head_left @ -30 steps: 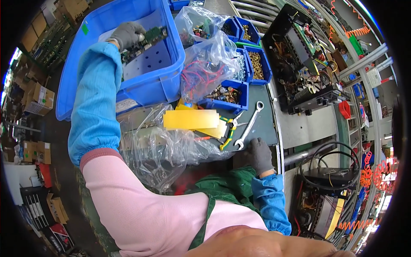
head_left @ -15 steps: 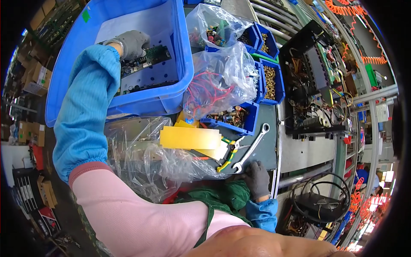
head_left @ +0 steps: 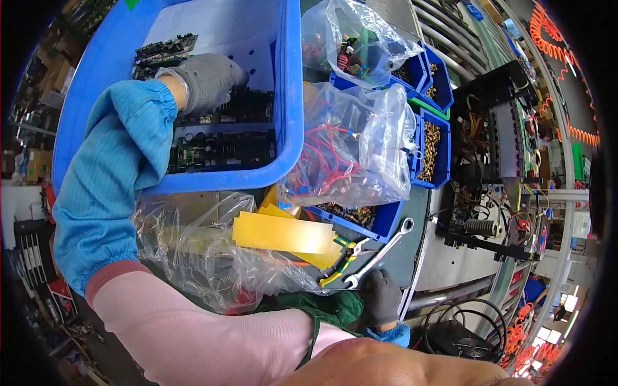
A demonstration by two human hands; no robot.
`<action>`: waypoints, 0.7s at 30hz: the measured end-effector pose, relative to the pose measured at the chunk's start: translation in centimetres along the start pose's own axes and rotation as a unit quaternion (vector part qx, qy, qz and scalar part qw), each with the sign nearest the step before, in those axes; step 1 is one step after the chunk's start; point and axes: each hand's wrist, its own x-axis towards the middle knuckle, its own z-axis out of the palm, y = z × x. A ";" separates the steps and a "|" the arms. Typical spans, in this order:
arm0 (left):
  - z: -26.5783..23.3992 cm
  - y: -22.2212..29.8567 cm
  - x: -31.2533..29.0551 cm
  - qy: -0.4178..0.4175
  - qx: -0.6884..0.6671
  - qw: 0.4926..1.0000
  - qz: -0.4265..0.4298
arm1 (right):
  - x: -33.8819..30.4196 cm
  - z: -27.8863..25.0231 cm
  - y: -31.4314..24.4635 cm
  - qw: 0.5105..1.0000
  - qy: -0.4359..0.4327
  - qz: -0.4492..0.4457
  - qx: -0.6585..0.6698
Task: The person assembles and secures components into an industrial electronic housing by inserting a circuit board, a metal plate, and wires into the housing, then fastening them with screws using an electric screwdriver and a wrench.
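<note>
Circuit boards (head_left: pixel 219 151) lengthwise across crate (head_left: pixel 293 96)

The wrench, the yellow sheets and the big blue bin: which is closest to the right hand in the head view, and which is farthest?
From the right hand:
1. Wrench, just above it.
2. Yellow sheets, to the left.
3. Big blue bin, far up left.
</note>
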 end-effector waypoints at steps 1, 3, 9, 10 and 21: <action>-0.1 0.3 0.4 -0.008 0.005 1.000 0.004 | -0.1 -0.2 0.0 1.000 0.009 0.005 -0.010; -0.1 0.6 0.9 -0.022 0.005 1.000 0.007 | -0.1 -0.4 0.1 1.000 0.014 0.009 -0.018; -0.4 0.6 1.0 -0.083 0.004 0.997 0.012 | 0.4 -0.6 -0.2 1.000 0.000 0.014 -0.027; -0.3 0.5 1.1 -0.094 0.002 0.996 0.008 | 0.4 -0.6 -0.3 0.999 0.007 0.013 -0.030; 1.7 -0.3 2.8 -0.063 -0.043 0.996 0.050 | -0.1 -0.5 -0.5 0.999 0.034 0.014 -0.028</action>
